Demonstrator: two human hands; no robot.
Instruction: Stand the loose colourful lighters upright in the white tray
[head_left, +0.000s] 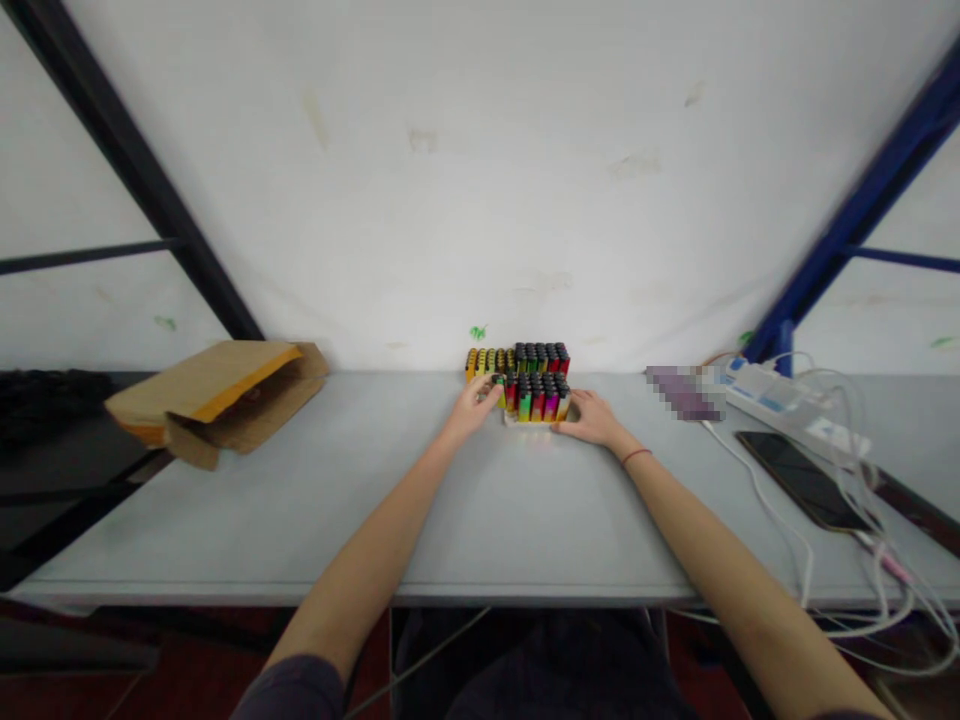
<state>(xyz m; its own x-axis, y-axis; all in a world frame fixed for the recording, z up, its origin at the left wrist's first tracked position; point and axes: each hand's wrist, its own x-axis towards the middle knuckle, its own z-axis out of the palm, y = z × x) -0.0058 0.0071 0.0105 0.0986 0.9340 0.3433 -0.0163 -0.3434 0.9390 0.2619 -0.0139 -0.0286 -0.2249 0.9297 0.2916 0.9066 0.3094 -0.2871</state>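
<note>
Near the back of the table, several colourful lighters point(538, 402) with black tops stand upright in rows in a shallow clear tray point(525, 425). My left hand point(472, 408) is at the tray's left side, its fingers closed on a yellow-green lighter point(499, 392). On the right, my right hand point(592, 418) grips the tray's side, with the thumb at the front corner and the fingers along the edge. Behind the tray stand a block of yellow lighters point(484, 362) and another block of mixed-colour lighters point(541, 356), close to the wall.
An open cardboard box point(225, 385) lies on the grey table point(360, 500) at the left. To the right are a black phone point(802, 480), a blurred-out purple item point(684, 393), a white power strip point(795, 405) and tangled white cables. A white wall point(480, 200) bounds the back.
</note>
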